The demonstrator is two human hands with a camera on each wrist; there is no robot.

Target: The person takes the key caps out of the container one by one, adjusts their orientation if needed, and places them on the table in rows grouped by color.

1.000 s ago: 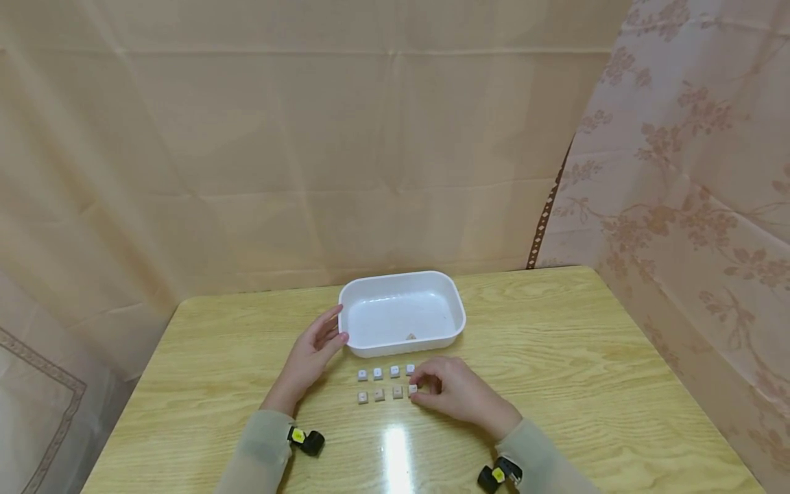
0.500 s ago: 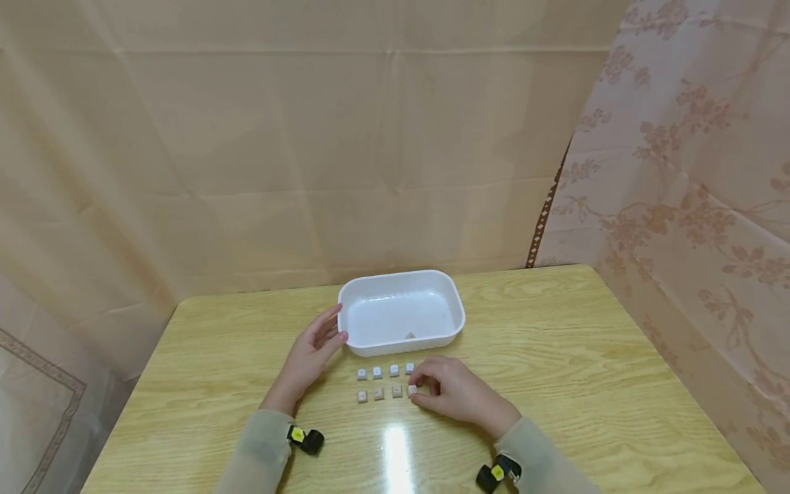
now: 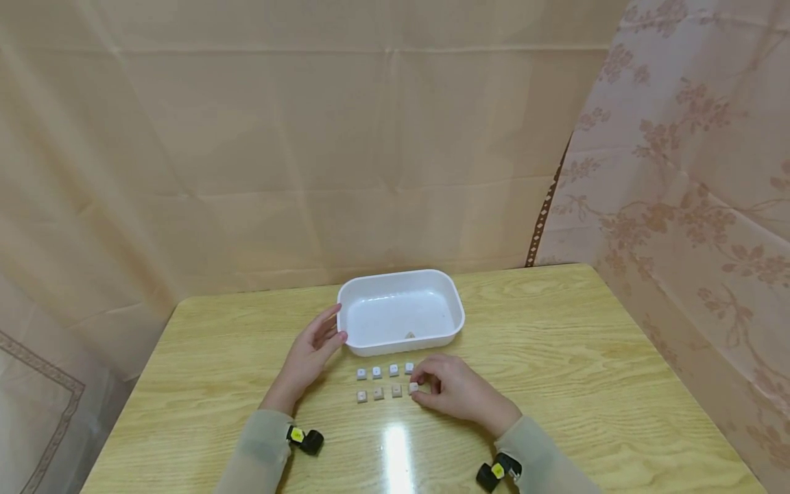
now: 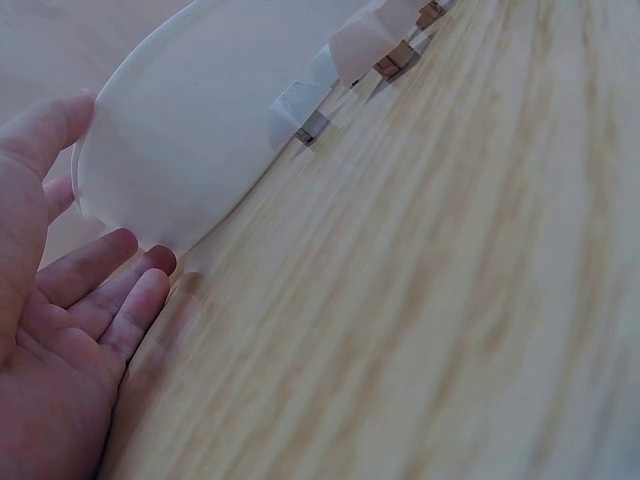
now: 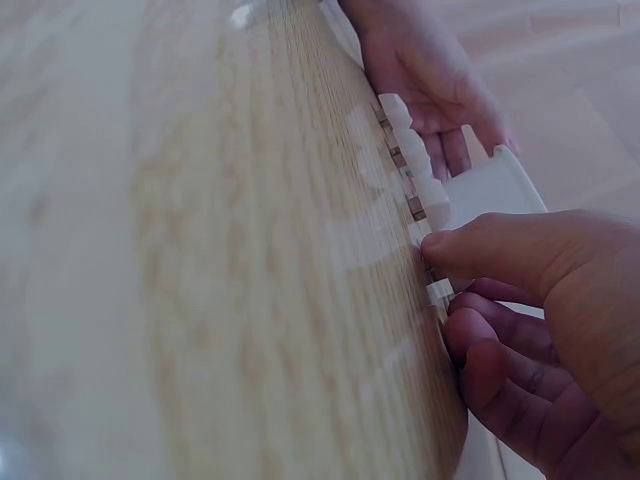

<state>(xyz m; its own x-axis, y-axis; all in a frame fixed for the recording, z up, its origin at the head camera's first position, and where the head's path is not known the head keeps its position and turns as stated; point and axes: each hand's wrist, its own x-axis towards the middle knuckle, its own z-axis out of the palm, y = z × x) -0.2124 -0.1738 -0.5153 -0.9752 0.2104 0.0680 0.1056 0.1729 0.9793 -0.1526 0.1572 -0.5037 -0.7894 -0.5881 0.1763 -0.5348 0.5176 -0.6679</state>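
Two short rows of small pale keycaps (image 3: 378,393) lie on the table in front of a white plastic tray (image 3: 401,278). My right hand (image 3: 459,391) is at the right end of the nearer row, thumb and forefinger pinching the end keycap (image 3: 413,387). In the right wrist view, a white keycap (image 5: 440,291) shows between those fingertips. At the tray's left end, my left hand (image 3: 315,353) holds it, thumb at the rim and the other fingers against the outer wall. The left wrist view shows these fingertips (image 4: 160,258) low by the tray's base.
A small beige piece (image 3: 410,335) lies inside the tray near its front wall. The wood-grain table (image 3: 543,343) has its back edge close behind the tray. Beige cloth (image 3: 247,171) hangs behind, and flowered cloth (image 3: 679,171) hangs on the right.
The keycap at my right fingertips has shifted very slightly. My left hand and the tray stay in place.
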